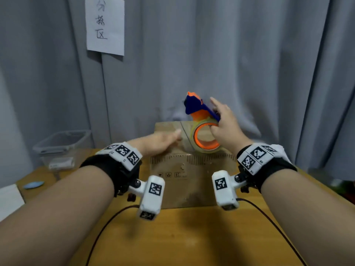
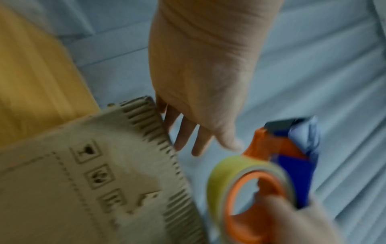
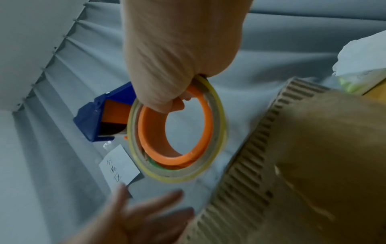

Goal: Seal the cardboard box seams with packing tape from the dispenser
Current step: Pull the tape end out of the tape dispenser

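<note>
Right hand [image 1: 225, 127] is gripping the tape dispenser [image 1: 201, 120]: thumb hooking inside the orange core, fingers curling over the blue-and-orange frame, forefinger pointing out. It is holding the dispenser over the top of the cardboard box [image 1: 192, 173], toward the 1 o'clock corner, cutter end tilting up toward 11 o'clock. Cannot tell whether tape is touching the board.

Left hand [image 1: 163, 141] is lying flat, fingers straight and relaxed, palm pressing the box top at 9 o'clock of the roll, holding nothing.

Box is sitting mid-desk [image 1: 182, 237], with a clear plastic bin [image 1: 61, 144] at its 9 o'clock and grey curtain [image 1: 249, 64] behind.

Judgement: dispenser is looking light and rigid; the core-and-frame grip is giving good control, and the serrated cutter is worth avoiding. Yellowish tape [image 3: 217, 148] will probably be thin, sticky, prone to folding. Box is likely light and may slide, so the left palm is serving as an anchor.
</note>
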`<action>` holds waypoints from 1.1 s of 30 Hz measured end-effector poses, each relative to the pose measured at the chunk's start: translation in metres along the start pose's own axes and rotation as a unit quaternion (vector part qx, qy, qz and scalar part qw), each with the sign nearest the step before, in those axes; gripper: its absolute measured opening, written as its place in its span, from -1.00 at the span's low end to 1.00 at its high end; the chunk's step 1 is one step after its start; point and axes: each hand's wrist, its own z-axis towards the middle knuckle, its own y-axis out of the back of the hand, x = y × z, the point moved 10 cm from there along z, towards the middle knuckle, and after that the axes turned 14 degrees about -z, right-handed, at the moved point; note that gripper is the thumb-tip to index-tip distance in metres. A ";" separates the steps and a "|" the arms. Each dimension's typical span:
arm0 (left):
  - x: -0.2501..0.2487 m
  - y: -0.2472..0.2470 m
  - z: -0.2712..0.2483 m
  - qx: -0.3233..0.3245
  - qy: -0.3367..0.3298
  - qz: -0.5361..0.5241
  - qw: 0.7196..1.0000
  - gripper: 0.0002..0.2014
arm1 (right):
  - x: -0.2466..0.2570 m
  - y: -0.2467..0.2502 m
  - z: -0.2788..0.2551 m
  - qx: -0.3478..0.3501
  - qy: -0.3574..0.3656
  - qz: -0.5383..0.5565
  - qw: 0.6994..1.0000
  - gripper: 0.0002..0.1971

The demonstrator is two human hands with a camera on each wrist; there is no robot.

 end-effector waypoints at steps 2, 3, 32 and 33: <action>-0.006 0.026 -0.008 -0.094 -0.005 -0.180 0.979 -0.30 | 0.008 -0.009 -0.003 0.004 0.039 -0.039 0.998 -0.26; -0.007 0.034 -0.012 -0.117 0.003 -0.244 0.963 -0.26 | 0.011 -0.010 -0.005 -0.002 0.051 -0.046 0.998 -0.29; -0.056 0.081 -0.037 -0.175 0.029 -0.125 0.976 -0.82 | 0.052 -0.018 -0.013 0.115 0.099 -0.049 0.987 -0.38; -0.058 0.085 -0.039 -0.176 0.025 -0.113 0.978 -0.83 | 0.056 -0.018 -0.013 0.123 0.107 -0.056 0.985 -0.32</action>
